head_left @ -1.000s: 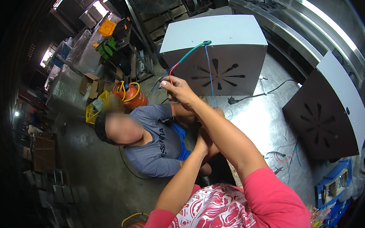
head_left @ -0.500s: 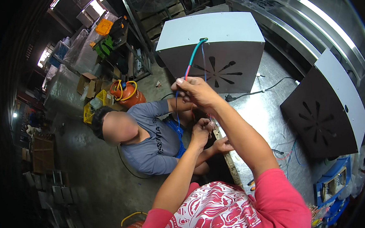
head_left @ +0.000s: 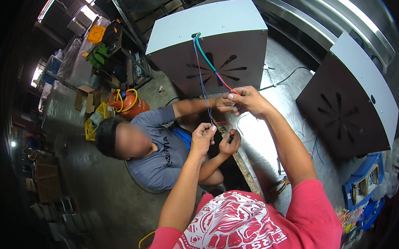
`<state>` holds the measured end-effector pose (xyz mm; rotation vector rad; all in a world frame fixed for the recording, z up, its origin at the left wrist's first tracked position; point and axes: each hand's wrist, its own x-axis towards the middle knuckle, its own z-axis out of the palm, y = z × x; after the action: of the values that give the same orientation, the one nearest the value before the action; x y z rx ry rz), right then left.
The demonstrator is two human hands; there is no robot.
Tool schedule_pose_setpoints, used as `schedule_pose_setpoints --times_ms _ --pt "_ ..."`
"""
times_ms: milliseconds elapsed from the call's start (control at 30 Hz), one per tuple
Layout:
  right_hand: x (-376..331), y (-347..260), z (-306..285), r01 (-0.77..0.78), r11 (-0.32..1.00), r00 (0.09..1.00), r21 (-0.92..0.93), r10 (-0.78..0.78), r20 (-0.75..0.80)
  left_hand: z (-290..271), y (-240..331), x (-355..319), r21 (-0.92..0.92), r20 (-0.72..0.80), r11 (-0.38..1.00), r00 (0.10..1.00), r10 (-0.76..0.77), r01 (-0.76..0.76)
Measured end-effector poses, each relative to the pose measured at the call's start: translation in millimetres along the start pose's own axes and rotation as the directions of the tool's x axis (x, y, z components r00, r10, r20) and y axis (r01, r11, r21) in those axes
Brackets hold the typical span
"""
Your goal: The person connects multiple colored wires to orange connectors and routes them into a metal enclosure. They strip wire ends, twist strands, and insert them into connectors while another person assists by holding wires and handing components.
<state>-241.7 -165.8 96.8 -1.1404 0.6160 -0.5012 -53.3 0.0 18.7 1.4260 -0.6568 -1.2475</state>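
Observation:
My right hand point(head_left: 252, 103) is closed in a pinch on the red and blue end of a green-sleeved cable point(head_left: 205, 56), which comes out of a hole in the white top of a metal box point(head_left: 171, 61). Between the fingertips of my left hand point(head_left: 202, 137) are the ends of thin blue and brown wires point(head_left: 201, 82) running down from the same hole. Close by are a co-worker's hands, one hand point(head_left: 224, 103) partly behind my right fingers, the other hand point(head_left: 229, 144) around a small orange and black object point(head_left: 231, 134). Its kind is unclear.
On the metal table point(head_left: 253, 141) stands a second slotted box point(head_left: 342, 103) to the right. Pliers point(head_left: 281, 186) lie near the table's edge, and a blue tray point(head_left: 364, 187) sits at the right. The co-worker point(head_left: 157, 144) sits at the left, near an orange gas cylinder point(head_left: 134, 104).
My right hand has moved right and slightly down, drawing the green cable rightward. My left hand has moved left and up, now pinching the thin wires. The whole view has shifted slightly.

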Motion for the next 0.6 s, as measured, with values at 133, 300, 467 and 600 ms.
schedule_pose_setpoints --times_ms 133,300,467,600 --pt "0 12 -7 0.007 1.0 1.0 0.002 -0.007 -0.01 9 4 -1 0.007 0.014 1.0 1.0 -0.001 0.001" --pt "3 27 -4 -0.042 0.997 0.992 0.062 0.049 -0.119 23 17 -4 0.017 0.066 1.0 0.998 -0.015 0.014" --pt "-1 38 -2 -0.03 0.986 0.989 0.162 0.052 -0.138 38 25 -6 0.087 0.124 0.996 0.992 -0.014 0.004" --pt "-13 45 -5 -0.076 0.983 0.994 0.17 0.088 -0.065 43 31 0 0.117 0.204 0.991 0.978 0.043 -0.068"
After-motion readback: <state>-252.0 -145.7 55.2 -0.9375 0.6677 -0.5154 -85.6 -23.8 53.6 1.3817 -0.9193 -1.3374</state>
